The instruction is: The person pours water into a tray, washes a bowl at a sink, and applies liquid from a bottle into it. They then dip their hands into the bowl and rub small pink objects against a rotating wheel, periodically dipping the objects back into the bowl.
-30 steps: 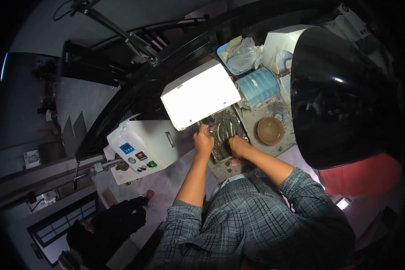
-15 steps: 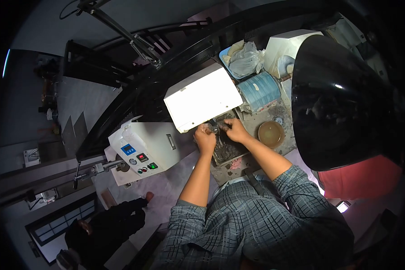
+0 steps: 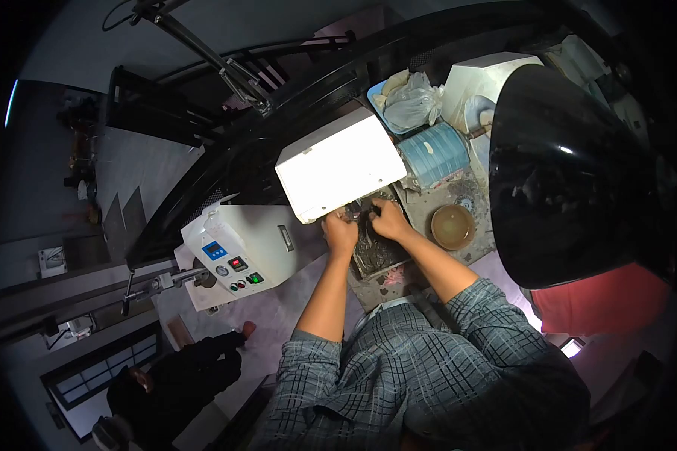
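Note:
Just below the front edge of a bright white box (image 3: 341, 167), my left hand (image 3: 340, 228) is closed round a small dark object (image 3: 353, 210), partly hidden by the fingers. To its right, my right hand (image 3: 388, 219) is closed, its fingertips pressed on something dark too small to make out. Both hands are over a dark, muddy tray (image 3: 376, 258). A round brown bowl (image 3: 453, 227) with liquid stands to the right of my right hand.
Left stands a white machine (image 3: 256, 244) with a control panel. Behind the bowl are a blue ribbed cover (image 3: 434, 155) and a blue tray with plastic bags (image 3: 414, 104). A large black lamp shade (image 3: 572, 173) fills the right. A person in dark clothes (image 3: 177, 376) is at lower left.
My right hand has shifted slightly and now sits a little apart from the dark object in my left hand. My left hand has hardly moved.

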`<action>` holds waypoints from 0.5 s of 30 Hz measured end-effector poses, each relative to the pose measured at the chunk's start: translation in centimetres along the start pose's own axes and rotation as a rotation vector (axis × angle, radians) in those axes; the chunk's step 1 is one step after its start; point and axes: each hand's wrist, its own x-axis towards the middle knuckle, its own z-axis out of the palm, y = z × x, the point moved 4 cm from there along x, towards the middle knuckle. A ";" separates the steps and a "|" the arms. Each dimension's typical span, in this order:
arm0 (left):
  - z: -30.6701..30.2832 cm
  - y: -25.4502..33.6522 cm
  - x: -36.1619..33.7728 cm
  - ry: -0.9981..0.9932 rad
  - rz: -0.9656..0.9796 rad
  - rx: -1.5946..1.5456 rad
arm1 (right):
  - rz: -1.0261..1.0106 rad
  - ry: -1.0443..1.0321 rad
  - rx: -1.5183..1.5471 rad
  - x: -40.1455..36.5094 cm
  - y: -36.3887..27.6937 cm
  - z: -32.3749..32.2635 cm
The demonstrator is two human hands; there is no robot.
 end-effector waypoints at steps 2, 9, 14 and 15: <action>0.1 -0.4 -1.1 -0.110 0.126 0.267 | -0.131 -0.072 -0.162 -0.9 0.7 0.8; -0.2 -1.0 -2.4 -0.141 0.240 0.267 | -0.259 -0.597 -0.309 -6.4 1.5 3.3; -0.4 -1.7 -2.4 -0.178 0.328 0.277 | 0.121 -0.774 0.231 -4.1 1.7 1.1; -0.4 -1.5 -2.3 -0.179 0.329 0.276 | 0.121 -0.772 0.231 -4.1 1.1 0.7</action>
